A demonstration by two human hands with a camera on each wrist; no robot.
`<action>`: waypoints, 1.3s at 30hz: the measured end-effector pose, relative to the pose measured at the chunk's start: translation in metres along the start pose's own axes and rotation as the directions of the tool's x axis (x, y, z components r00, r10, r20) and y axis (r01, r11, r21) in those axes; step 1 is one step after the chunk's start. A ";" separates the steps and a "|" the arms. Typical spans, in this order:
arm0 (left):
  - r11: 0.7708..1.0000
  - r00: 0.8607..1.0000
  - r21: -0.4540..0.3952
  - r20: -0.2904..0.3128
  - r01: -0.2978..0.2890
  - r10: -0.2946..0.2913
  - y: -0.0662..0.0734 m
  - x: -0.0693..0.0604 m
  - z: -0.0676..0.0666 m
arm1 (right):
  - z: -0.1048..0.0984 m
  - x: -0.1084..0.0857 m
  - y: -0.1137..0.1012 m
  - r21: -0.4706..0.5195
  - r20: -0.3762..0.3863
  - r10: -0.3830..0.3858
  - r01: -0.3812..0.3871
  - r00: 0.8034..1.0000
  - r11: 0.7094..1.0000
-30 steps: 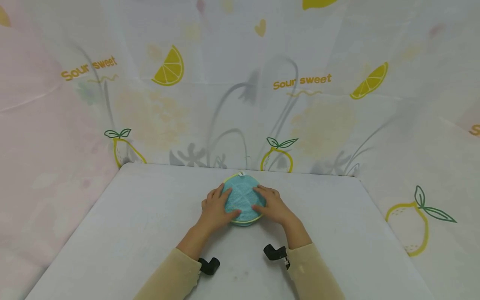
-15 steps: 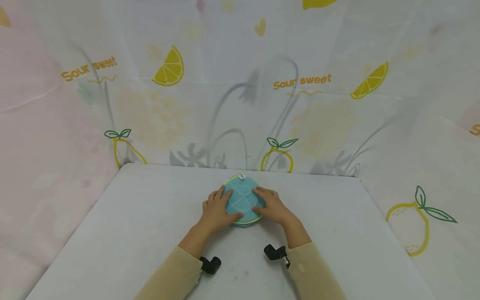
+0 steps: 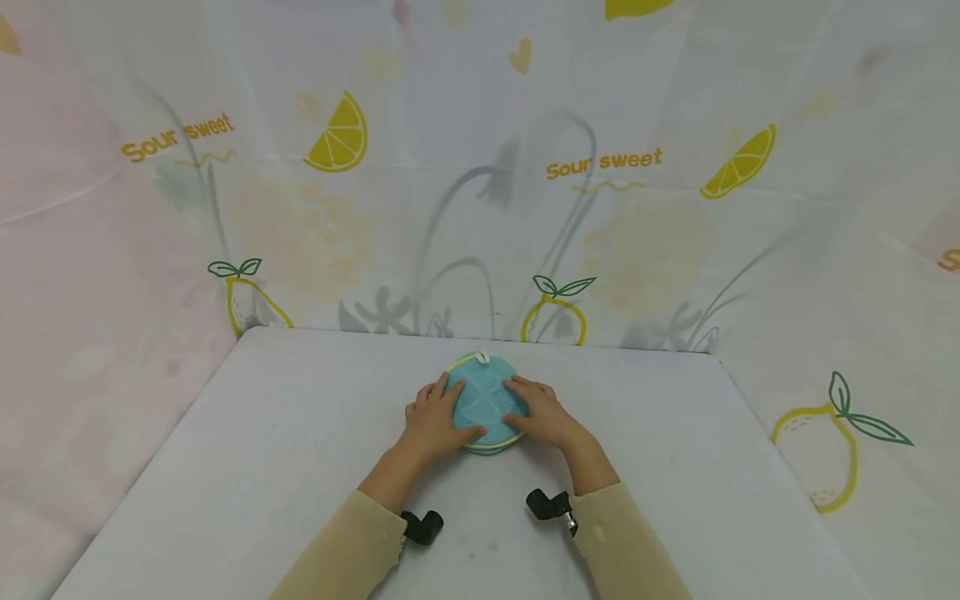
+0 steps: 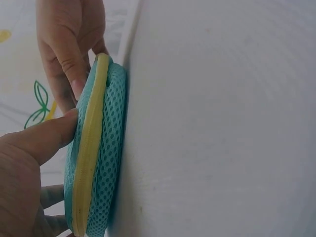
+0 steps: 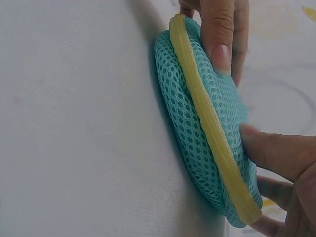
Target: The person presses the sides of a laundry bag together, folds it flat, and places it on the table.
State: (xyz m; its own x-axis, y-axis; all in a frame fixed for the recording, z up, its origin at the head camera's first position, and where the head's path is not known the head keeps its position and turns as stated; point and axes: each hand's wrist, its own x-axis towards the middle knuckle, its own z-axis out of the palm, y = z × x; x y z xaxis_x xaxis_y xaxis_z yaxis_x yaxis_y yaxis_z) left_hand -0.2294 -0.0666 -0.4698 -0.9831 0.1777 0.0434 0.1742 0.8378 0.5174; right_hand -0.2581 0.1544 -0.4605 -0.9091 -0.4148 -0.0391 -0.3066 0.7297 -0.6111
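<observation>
A round turquoise mesh laundry bag (image 3: 483,398) with a yellow zipper band (image 4: 89,153) lies flattened on the white table, its white zipper pull (image 3: 482,357) at the far edge. My left hand (image 3: 431,423) holds its left side, thumb on the upper face and other fingers around the rim. On the opposite side, my right hand (image 3: 551,417) holds it likewise, the thumb (image 5: 276,150) pressing the mesh. Both wrist views show the bag's puffy lower layer resting against the table. Fingertips beyond the rim are partly hidden.
The white tabletop (image 3: 300,458) extends around the bag, with a lemon-patterned cloth (image 3: 420,208) hanging behind and at the sides. Black camera mounts (image 3: 549,505) stick out from both wrists below the beige sleeves (image 3: 630,542).
The bag's far edge and zipper pull have shifted slightly toward me. My left hand has moved a little right and the right hand slightly left; both stay on the bag.
</observation>
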 end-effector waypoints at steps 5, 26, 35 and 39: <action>1.000 1.000 -0.007 0.011 0.008 -0.008 0.000 -0.001 0.000 | 0.001 0.000 0.000 0.002 0.001 -0.003 0.003 1.000 1.000; 1.000 0.999 0.009 0.043 0.015 -0.015 -0.002 0.001 0.001 | 0.003 0.000 0.001 -0.013 0.002 0.010 -0.010 1.000 1.000; 1.000 1.000 -0.019 0.029 0.003 -0.002 -0.005 -0.001 -0.001 | 0.001 -0.004 -0.003 0.011 -0.042 -0.001 0.001 0.999 1.000; 1.000 1.000 -0.028 0.005 -0.015 0.015 -0.006 -0.001 -0.003 | -0.001 -0.006 -0.006 0.033 -0.074 -0.013 0.015 0.997 0.999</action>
State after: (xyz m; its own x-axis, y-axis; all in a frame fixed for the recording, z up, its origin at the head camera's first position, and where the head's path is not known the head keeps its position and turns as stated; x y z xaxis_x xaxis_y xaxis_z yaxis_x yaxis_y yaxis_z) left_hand -0.2294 -0.0734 -0.4703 -0.9802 0.1925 0.0466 0.1869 0.8206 0.5401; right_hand -0.2509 0.1532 -0.4561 -0.9235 -0.3827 0.0275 -0.3111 0.7050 -0.6373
